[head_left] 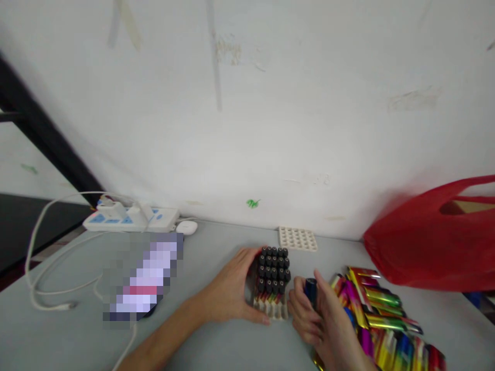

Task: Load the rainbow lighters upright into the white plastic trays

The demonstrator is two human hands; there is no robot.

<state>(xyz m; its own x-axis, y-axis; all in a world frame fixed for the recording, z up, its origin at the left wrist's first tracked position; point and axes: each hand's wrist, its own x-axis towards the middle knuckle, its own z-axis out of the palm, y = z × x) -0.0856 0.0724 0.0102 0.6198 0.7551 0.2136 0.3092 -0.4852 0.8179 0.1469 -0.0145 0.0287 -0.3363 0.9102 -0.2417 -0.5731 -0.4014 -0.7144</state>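
Note:
My left hand (232, 288) wraps round the left side of a pale rack (276, 310), with its thumb along the near edge. In the rack stand rows of slim pieces with black tops (274, 270), and coloured metallic bodies show below the front row. The nearest slots of the rack hold nothing. Just right of it, my right hand (319, 314) is closed round a small dark blue cylinder (310, 289), its upper end showing between thumb and fingers. The rest of that cylinder is hidden in the hand. A pile of shiny multicoloured metallic tubes (382, 314) lies beside my right hand.
Against the wall lies a second pale holed tray (297, 239). A red bag (429, 242) stands at the right. On the left are a pixelated phone (147, 278), a power strip (154, 220), white cables (65, 293) and a small white case (186, 227).

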